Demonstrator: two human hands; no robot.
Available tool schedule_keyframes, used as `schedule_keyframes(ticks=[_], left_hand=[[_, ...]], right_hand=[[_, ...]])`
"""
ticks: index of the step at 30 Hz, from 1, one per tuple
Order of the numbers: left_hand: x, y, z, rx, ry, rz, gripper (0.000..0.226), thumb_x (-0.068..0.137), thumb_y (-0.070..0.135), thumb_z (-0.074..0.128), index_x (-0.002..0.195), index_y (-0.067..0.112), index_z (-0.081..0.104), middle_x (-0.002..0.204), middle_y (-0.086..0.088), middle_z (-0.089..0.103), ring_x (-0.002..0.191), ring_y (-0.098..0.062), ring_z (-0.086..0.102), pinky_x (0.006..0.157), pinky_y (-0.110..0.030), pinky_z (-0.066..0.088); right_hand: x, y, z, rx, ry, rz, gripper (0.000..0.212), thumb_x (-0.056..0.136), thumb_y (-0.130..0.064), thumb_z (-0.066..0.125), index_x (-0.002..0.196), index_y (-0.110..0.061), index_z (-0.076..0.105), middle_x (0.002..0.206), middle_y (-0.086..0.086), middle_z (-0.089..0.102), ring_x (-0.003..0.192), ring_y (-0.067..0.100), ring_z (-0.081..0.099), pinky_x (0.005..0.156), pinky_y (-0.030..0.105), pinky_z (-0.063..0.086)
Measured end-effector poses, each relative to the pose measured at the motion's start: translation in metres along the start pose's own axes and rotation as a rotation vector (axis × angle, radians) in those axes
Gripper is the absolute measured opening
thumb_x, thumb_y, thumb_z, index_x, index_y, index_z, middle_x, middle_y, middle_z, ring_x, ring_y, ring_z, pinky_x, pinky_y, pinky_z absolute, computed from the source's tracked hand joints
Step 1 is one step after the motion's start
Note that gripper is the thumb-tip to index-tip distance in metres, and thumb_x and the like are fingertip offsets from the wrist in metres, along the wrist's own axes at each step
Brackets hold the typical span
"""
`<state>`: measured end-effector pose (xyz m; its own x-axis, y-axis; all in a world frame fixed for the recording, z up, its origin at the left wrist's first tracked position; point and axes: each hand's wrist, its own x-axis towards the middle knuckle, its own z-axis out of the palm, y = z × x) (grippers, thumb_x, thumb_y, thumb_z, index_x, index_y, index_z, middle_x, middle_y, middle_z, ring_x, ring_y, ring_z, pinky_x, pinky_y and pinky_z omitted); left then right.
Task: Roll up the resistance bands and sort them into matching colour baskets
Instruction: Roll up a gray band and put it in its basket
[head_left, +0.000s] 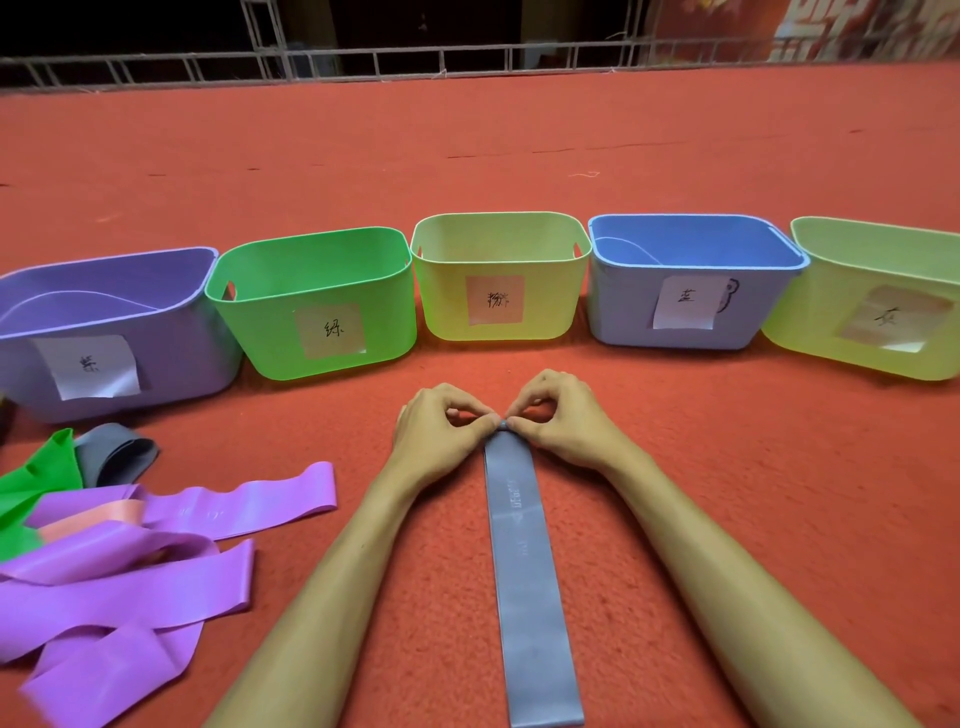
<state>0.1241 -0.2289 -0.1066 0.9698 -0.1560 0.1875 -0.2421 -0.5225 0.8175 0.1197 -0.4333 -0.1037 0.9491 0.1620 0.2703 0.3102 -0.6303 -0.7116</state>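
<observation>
- The grey band (524, 571) lies flat on the red carpet (727, 493), running lengthwise away from the person, its far end curled into a small roll.
- The left hand (436, 431) and right hand (566, 421) both pinch that rolled end between thumb and fingertips.
- Beyond stand the purple basket (171, 364), green basket (270, 332), yellow basket (447, 312), blue basket (623, 312) and second yellow basket (810, 322) in a row.
- A heap of loose bands (130, 571) lies at the carpet's left.
</observation>
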Motion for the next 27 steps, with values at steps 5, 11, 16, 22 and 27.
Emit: schedule_keyframes(ticks=[5, 11, 16, 22, 27], left_hand=[[-0.0008, -0.0015, 0.0000, 0.006, -0.002, 0.028, 0.024, 0.062, 0.060, 0.072, 0.078, 0.044, 0.080, 0.094, 0.023, 0.071, 0.088, 0.004, 0.069, 0.090, -0.043, 0.057], [-0.0007, -0.0047, 0.0004, 0.006, 0.001, 0.058, 0.026, 0.062, 0.059, 0.074, 0.077, 0.038, 0.081, 0.092, 0.019, 0.072, 0.087, 0.001, 0.070, 0.085, -0.042, 0.059], [-0.0001, -0.0054, 0.0016, 0.010, 0.026, 0.109, 0.017, 0.067, 0.053, 0.076, 0.077, 0.038, 0.080, 0.085, 0.019, 0.073, 0.083, -0.003, 0.069, 0.078, -0.040, 0.060], [-0.0016, -0.0058, 0.0009, 0.012, 0.020, 0.112, 0.010, 0.069, 0.043, 0.079, 0.078, 0.038, 0.080, 0.086, 0.019, 0.072, 0.082, -0.002, 0.068, 0.078, -0.037, 0.060], [-0.0015, -0.0054, -0.0002, -0.009, -0.019, 0.079, 0.009, 0.071, 0.041, 0.078, 0.078, 0.037, 0.081, 0.082, 0.017, 0.073, 0.073, 0.002, 0.064, 0.070, -0.025, 0.048]], right_hand=[[-0.0009, -0.0004, -0.0020, 0.014, -0.021, -0.022, 0.019, 0.080, -0.020, 0.085, 0.079, -0.036, 0.075, 0.098, -0.005, 0.067, 0.092, -0.004, 0.059, 0.077, 0.003, 0.041], [-0.0006, 0.0019, -0.0028, 0.011, -0.063, -0.052, 0.015, 0.081, -0.021, 0.084, 0.085, -0.033, 0.077, 0.099, -0.004, 0.067, 0.099, 0.003, 0.057, 0.080, 0.004, 0.039], [-0.0014, 0.0053, 0.0003, 0.010, -0.018, -0.048, 0.017, 0.082, -0.027, 0.083, 0.077, -0.041, 0.075, 0.095, -0.014, 0.069, 0.100, 0.006, 0.058, 0.087, 0.019, 0.039], [-0.0018, 0.0032, 0.0017, 0.016, 0.022, -0.082, 0.008, 0.078, -0.021, 0.086, 0.079, -0.028, 0.082, 0.092, -0.012, 0.071, 0.095, -0.003, 0.060, 0.082, 0.004, 0.036], [-0.0010, 0.0050, 0.0017, 0.036, -0.011, -0.078, 0.010, 0.076, -0.021, 0.088, 0.078, -0.028, 0.081, 0.093, -0.011, 0.072, 0.095, 0.003, 0.065, 0.084, 0.004, 0.037]])
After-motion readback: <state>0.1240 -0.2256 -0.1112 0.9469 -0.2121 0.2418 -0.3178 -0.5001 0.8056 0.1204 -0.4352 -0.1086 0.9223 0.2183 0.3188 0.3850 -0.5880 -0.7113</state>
